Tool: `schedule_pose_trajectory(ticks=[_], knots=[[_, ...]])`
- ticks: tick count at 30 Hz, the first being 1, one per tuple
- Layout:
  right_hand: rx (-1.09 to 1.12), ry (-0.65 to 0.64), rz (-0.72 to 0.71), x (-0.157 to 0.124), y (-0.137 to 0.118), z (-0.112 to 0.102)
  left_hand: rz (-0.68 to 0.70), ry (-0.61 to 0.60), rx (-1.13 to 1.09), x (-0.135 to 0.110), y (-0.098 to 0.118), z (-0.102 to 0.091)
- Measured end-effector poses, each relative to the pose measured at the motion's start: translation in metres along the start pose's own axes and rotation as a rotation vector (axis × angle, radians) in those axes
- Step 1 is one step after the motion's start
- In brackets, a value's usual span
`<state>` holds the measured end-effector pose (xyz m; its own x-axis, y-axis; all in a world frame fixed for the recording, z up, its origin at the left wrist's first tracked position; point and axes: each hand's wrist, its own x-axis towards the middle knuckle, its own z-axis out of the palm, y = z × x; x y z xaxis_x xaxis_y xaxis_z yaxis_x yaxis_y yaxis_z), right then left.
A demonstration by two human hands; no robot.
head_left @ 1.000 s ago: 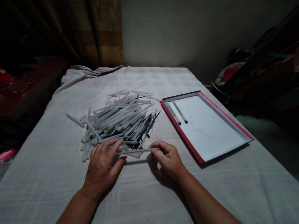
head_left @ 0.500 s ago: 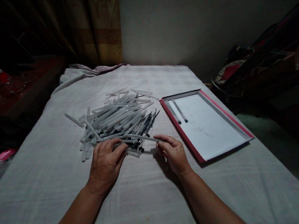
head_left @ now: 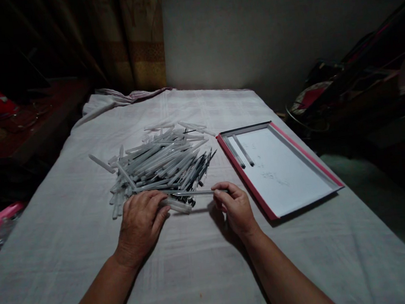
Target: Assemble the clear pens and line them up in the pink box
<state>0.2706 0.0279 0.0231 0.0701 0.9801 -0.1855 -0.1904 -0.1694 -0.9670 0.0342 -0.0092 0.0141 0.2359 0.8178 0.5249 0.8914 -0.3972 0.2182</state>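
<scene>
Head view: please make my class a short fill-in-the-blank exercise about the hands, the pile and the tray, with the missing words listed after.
1. The right hand grips a slim tube by one ____, not by its middle.
2. Exactly ____ tubes lie inside the tray.
3. In the picture, the pile lies to the ____ of the tray.
4. The left hand is at the pile's ____ edge, not its far one.

Missing words: end; two; left; near.
</scene>
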Motion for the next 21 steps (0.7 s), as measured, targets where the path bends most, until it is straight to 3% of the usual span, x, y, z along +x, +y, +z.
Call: schedule_pose_trajectory(ticks=[6,13,21], knots=[[-0.007,0.015,0.034,-0.0002,-0.001,0.0019,-0.048,-0.058,0.043,-0.0011,-0.0022,-0.0003],[-0.066,-0.008,-0.012,-0.0017,-0.0007,0.0,-0.044,0.028,-0.064,-0.0023,-0.0061,-0.0015],[-0.11,-0.023,0.001,-0.003,-0.0041,0.0026,-0.023,0.036,-0.1,-0.0012,-0.0014,-0.0045]])
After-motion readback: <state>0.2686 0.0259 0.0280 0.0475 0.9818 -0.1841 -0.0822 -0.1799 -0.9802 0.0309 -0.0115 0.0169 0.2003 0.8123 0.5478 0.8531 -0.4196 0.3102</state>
